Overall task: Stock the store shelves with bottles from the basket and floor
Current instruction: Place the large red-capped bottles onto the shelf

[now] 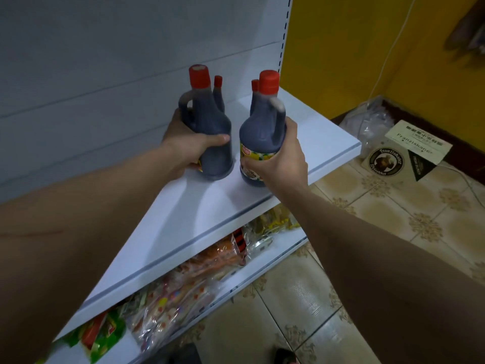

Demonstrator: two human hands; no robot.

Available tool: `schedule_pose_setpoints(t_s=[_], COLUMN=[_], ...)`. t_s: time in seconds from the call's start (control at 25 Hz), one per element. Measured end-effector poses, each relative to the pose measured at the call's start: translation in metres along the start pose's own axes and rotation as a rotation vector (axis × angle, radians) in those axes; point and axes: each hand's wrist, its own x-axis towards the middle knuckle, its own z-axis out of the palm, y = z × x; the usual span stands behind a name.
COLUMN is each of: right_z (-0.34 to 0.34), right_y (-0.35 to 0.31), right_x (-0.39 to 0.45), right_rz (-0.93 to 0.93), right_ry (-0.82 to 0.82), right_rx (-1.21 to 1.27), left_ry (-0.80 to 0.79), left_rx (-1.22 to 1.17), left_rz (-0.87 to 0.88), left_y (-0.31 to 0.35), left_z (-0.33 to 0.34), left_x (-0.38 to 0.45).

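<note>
On the white upper shelf (pixel 199 206), my left hand (pixel 187 147) and right hand (pixel 279 160) each wrap the body of a full dark-sauce jug, the left jug (pixel 210 132) and right jug (pixel 262 137); they look heavy, rigid and smooth, best gripped low or by the moulded handle.

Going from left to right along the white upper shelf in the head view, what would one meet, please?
Left hand → dark red-capped handled bottle it grips → second dark red-capped bottle with a yellow label → right hand gripping that one.
</note>
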Motion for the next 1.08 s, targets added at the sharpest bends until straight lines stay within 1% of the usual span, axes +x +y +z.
schedule_pose_setpoints(t_s=[0.08, 0.16, 0.32, 0.56, 0.84, 1.08], right_z=[-0.003, -0.005, -0.014, -0.023, -0.034, -0.034], right_y=[0.004, 0.01, 0.027, 0.052, 0.062, 0.065], right_x=[0.018, 0.039, 0.081, 0.137, 0.167, 0.151], right_rz=[0.016, 0.035, 0.032, 0.024, -0.005, -0.008], right_ry=[0.051, 0.084, 0.088, 0.21, 0.207, 0.197], right_rx=[0.003, 0.004, 0.038, 0.077, 0.155, 0.153], left_ry=[-0.057, -0.08, -0.077, -0.088, -0.075, -0.076], left_rx=[-0.032, -0.047, -0.066, -0.042, -0.063, -0.097], left_rz=[0.007, 0.031, 0.046, -0.007, 0.014, 0.036], left_y=[0.008, 0.016, 0.033, 0.054, 0.067, 0.067], left_z=[0.013, 0.028, 0.057, 0.096, 0.124, 0.132], left_x=[0.019, 0.037, 0.076, 0.137, 0.168, 0.181])
